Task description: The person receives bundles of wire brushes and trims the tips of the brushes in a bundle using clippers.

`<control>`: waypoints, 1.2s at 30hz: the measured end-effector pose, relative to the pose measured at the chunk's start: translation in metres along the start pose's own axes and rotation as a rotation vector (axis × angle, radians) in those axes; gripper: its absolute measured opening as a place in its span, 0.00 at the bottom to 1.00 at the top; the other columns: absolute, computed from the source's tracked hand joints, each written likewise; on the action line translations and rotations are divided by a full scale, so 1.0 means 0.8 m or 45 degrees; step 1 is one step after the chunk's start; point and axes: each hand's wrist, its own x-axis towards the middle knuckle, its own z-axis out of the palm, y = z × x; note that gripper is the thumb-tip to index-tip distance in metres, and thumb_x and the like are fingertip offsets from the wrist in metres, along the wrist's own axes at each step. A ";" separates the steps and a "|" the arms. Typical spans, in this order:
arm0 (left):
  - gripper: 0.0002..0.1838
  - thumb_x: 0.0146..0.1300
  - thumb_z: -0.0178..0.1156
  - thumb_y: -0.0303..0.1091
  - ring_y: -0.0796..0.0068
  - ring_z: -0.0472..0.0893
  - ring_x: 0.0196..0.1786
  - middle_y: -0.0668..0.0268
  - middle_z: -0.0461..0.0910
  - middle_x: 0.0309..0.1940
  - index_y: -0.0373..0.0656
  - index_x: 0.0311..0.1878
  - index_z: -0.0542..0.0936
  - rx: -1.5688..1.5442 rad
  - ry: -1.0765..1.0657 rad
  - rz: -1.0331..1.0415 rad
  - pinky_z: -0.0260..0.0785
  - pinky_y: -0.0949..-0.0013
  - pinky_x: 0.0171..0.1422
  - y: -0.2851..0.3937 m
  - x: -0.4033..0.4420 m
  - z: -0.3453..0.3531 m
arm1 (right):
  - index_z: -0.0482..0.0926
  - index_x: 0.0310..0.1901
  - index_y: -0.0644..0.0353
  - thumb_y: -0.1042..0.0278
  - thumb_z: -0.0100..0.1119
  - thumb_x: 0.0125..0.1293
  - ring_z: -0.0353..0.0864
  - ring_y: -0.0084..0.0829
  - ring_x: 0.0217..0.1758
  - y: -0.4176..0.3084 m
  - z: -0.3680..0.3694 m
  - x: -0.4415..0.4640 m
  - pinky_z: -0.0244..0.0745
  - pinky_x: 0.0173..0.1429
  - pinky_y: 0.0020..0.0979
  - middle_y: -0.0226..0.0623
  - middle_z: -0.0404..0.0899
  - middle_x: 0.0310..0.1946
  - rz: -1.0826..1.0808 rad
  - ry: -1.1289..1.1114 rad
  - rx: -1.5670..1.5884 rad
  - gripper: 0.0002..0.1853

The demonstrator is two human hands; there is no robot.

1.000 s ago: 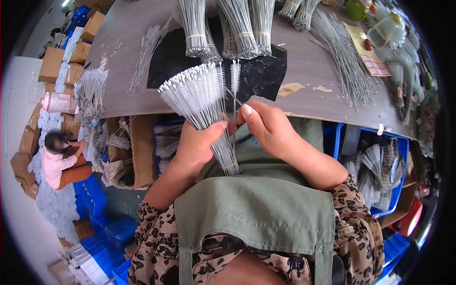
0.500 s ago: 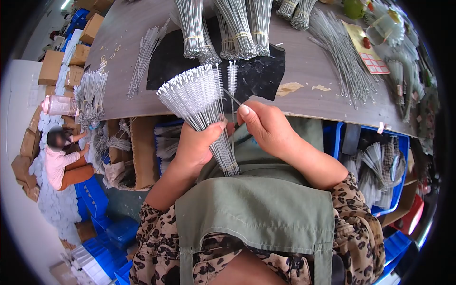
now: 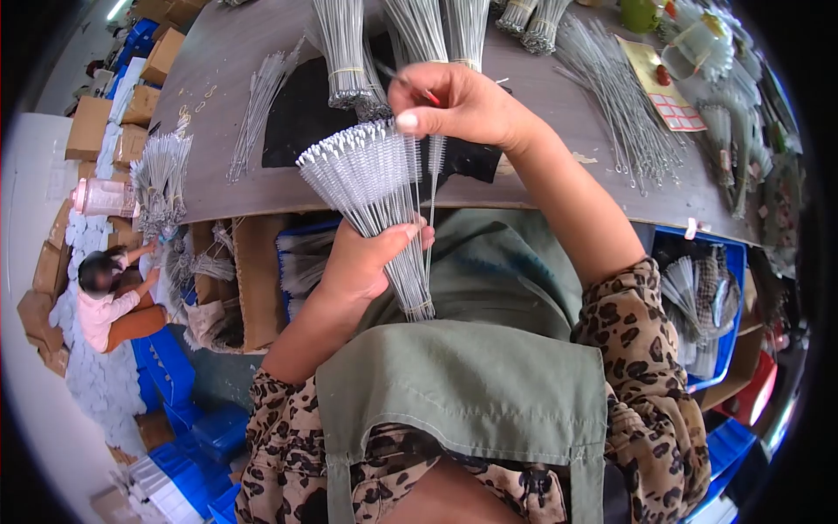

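My left hand (image 3: 358, 266) is wrapped round a bundle of thin wire brushes (image 3: 371, 170), their white bristle ends fanned upward and their lower ends banded together. One brush (image 3: 436, 162) stands slightly apart at the bundle's right side. Above the bristle tips, my right hand (image 3: 449, 105) is closed in a pinch on a thin tool (image 3: 426, 93) with a red part; its far end is blurred. Behind the hands, banded wire bundles (image 3: 345, 61) lie on the table over a black sheet (image 3: 292, 127).
Loose wires (image 3: 611, 105) and a yellow card (image 3: 659, 83) lie on the table (image 3: 209, 175) at the right. Another brush bundle (image 3: 161, 179) stands at its left edge. A blue crate (image 3: 729, 323) is below right. A seated person (image 3: 109, 301) is at far left.
My right hand has risen from beside the brush stems to above the bristle tips, carrying the thin tool. My left hand still holds the bundle. The view has shifted slightly.
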 end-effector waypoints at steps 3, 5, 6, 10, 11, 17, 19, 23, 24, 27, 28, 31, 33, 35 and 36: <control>0.11 0.53 0.56 0.22 0.67 0.79 0.36 0.60 0.77 0.34 0.34 0.41 0.74 -0.038 0.052 0.004 0.74 0.62 0.43 0.001 -0.004 -0.006 | 0.75 0.35 0.60 0.72 0.59 0.58 0.74 0.15 0.29 -0.006 0.003 -0.002 0.68 0.30 0.17 0.24 0.73 0.26 0.227 0.074 0.128 0.05; 0.10 0.53 0.56 0.21 0.67 0.79 0.36 0.60 0.77 0.32 0.33 0.40 0.74 -0.119 0.095 -0.008 0.73 0.63 0.43 0.000 -0.005 -0.008 | 0.75 0.38 0.60 0.72 0.61 0.57 0.72 0.14 0.27 0.005 0.000 -0.005 0.66 0.28 0.16 0.22 0.72 0.25 0.220 0.078 0.205 0.07; 0.10 0.52 0.57 0.22 0.68 0.78 0.36 0.60 0.77 0.32 0.33 0.40 0.75 -0.112 0.098 -0.017 0.73 0.65 0.42 -0.001 -0.005 -0.010 | 0.75 0.38 0.59 0.72 0.61 0.57 0.70 0.13 0.26 0.005 0.003 -0.005 0.65 0.28 0.16 0.21 0.71 0.24 0.239 0.070 0.187 0.08; 0.10 0.50 0.60 0.23 0.73 0.76 0.33 0.62 0.78 0.32 0.35 0.38 0.76 -0.064 0.086 -0.025 0.71 0.69 0.41 -0.004 0.001 -0.010 | 0.74 0.34 0.57 0.71 0.63 0.56 0.62 0.12 0.23 -0.007 0.011 -0.003 0.57 0.26 0.16 0.18 0.65 0.20 0.255 0.078 0.128 0.07; 0.10 0.49 0.60 0.23 0.74 0.76 0.33 0.62 0.78 0.32 0.35 0.38 0.76 -0.052 0.083 -0.018 0.70 0.70 0.41 -0.004 0.003 -0.009 | 0.73 0.33 0.57 0.71 0.63 0.56 0.61 0.12 0.23 -0.003 0.009 -0.002 0.56 0.26 0.16 0.18 0.64 0.19 0.237 0.066 0.139 0.07; 0.12 0.48 0.61 0.22 0.76 0.75 0.34 0.65 0.77 0.32 0.36 0.39 0.76 -0.044 -0.023 -0.072 0.70 0.71 0.41 -0.002 0.006 -0.014 | 0.68 0.26 0.56 0.70 0.64 0.54 0.61 0.13 0.23 -0.007 0.006 -0.006 0.54 0.27 0.18 0.19 0.63 0.19 0.253 0.028 0.231 0.11; 0.13 0.48 0.61 0.22 0.76 0.75 0.34 0.65 0.76 0.32 0.37 0.40 0.75 -0.085 0.029 -0.076 0.70 0.71 0.41 0.000 0.005 -0.009 | 0.70 0.26 0.55 0.69 0.63 0.54 0.63 0.13 0.24 0.003 0.001 -0.006 0.57 0.29 0.16 0.19 0.66 0.20 0.208 -0.027 0.281 0.09; 0.13 0.48 0.61 0.21 0.77 0.75 0.34 0.66 0.75 0.32 0.38 0.40 0.75 -0.093 0.029 -0.071 0.70 0.71 0.41 0.001 0.005 -0.008 | 0.70 0.27 0.57 0.72 0.61 0.55 0.67 0.15 0.27 0.015 0.002 0.000 0.59 0.32 0.17 0.22 0.68 0.22 0.195 -0.004 0.332 0.08; 0.13 0.48 0.61 0.21 0.77 0.75 0.34 0.66 0.75 0.32 0.38 0.40 0.75 -0.091 0.039 -0.065 0.70 0.71 0.41 0.001 0.005 -0.009 | 0.71 0.27 0.57 0.71 0.62 0.55 0.67 0.15 0.27 0.013 0.004 -0.001 0.59 0.31 0.17 0.22 0.71 0.23 0.205 0.019 0.345 0.08; 0.12 0.49 0.60 0.23 0.76 0.75 0.33 0.65 0.76 0.32 0.37 0.39 0.75 -0.069 0.056 -0.041 0.70 0.71 0.40 -0.001 0.005 -0.012 | 0.74 0.29 0.57 0.68 0.63 0.56 0.70 0.14 0.28 0.014 0.004 -0.002 0.61 0.31 0.17 0.24 0.76 0.26 0.233 0.054 0.349 0.07; 0.13 0.49 0.60 0.23 0.75 0.75 0.32 0.64 0.76 0.32 0.36 0.40 0.74 -0.051 0.053 -0.030 0.70 0.71 0.39 -0.003 0.005 -0.014 | 0.75 0.29 0.58 0.68 0.63 0.56 0.70 0.15 0.28 0.015 0.004 -0.003 0.62 0.31 0.16 0.25 0.77 0.28 0.243 0.061 0.345 0.07; 0.12 0.50 0.59 0.24 0.74 0.76 0.32 0.63 0.75 0.33 0.35 0.40 0.74 -0.028 0.052 -0.022 0.70 0.70 0.39 -0.006 0.007 -0.018 | 0.76 0.32 0.58 0.67 0.65 0.56 0.71 0.15 0.28 0.013 0.004 -0.006 0.64 0.32 0.16 0.25 0.78 0.28 0.268 0.084 0.367 0.07; 0.12 0.50 0.60 0.24 0.73 0.76 0.32 0.63 0.76 0.32 0.35 0.39 0.75 -0.041 0.076 -0.025 0.71 0.70 0.39 -0.005 0.007 -0.018 | 0.77 0.32 0.58 0.68 0.65 0.56 0.71 0.14 0.27 0.013 0.003 -0.007 0.63 0.31 0.15 0.25 0.78 0.28 0.300 0.122 0.348 0.07; 0.11 0.49 0.61 0.23 0.73 0.77 0.32 0.64 0.77 0.31 0.36 0.38 0.76 -0.075 0.121 -0.026 0.71 0.70 0.39 -0.004 0.007 -0.015 | 0.77 0.33 0.59 0.70 0.65 0.55 0.72 0.15 0.28 0.013 0.001 -0.008 0.64 0.33 0.16 0.26 0.78 0.28 0.326 0.145 0.353 0.07; 0.11 0.49 0.61 0.23 0.72 0.78 0.32 0.63 0.77 0.30 0.35 0.38 0.76 -0.079 0.128 -0.036 0.71 0.69 0.39 -0.003 0.007 -0.014 | 0.77 0.34 0.61 0.71 0.64 0.55 0.73 0.16 0.29 0.014 0.000 -0.008 0.66 0.36 0.17 0.28 0.78 0.29 0.335 0.150 0.369 0.07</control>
